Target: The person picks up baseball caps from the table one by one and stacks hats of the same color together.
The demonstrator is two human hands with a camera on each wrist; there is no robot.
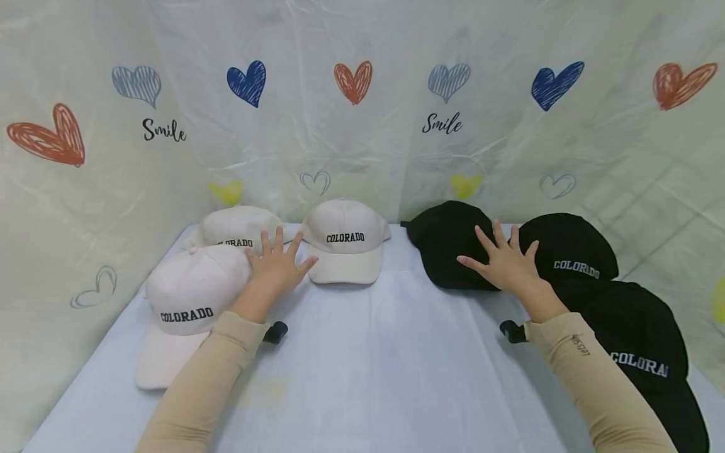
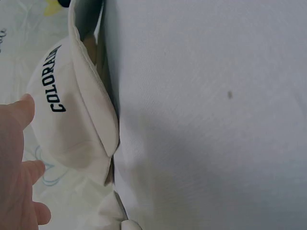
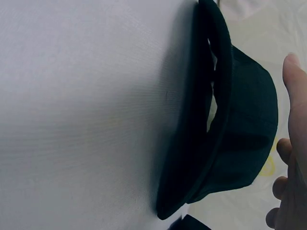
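Note:
My left hand (image 1: 277, 267), fingers spread and straight, hovers between the white caps and holds nothing. Under and beside it sit a front white cap (image 1: 195, 283) and a back-left white cap (image 1: 240, 223); a third white cap (image 1: 347, 226) stands just right of its fingers. In the left wrist view this hand is close to a white cap (image 2: 72, 124) lettered COLORADO. My right hand (image 1: 506, 258), also spread, overlaps a black cap (image 1: 447, 236) and is empty. Right of it are another black cap (image 1: 572, 239) and a nearer black cap (image 1: 634, 321). A black brim faces the right wrist camera (image 3: 196, 134).
A white cloth (image 1: 385, 365) covers the table. Behind and at the sides hangs a pale curtain (image 1: 385, 145) printed with hearts and the word Smile. A small black wrist device (image 1: 275, 332) shows beneath the left sleeve, another device (image 1: 512, 331) beside the right.

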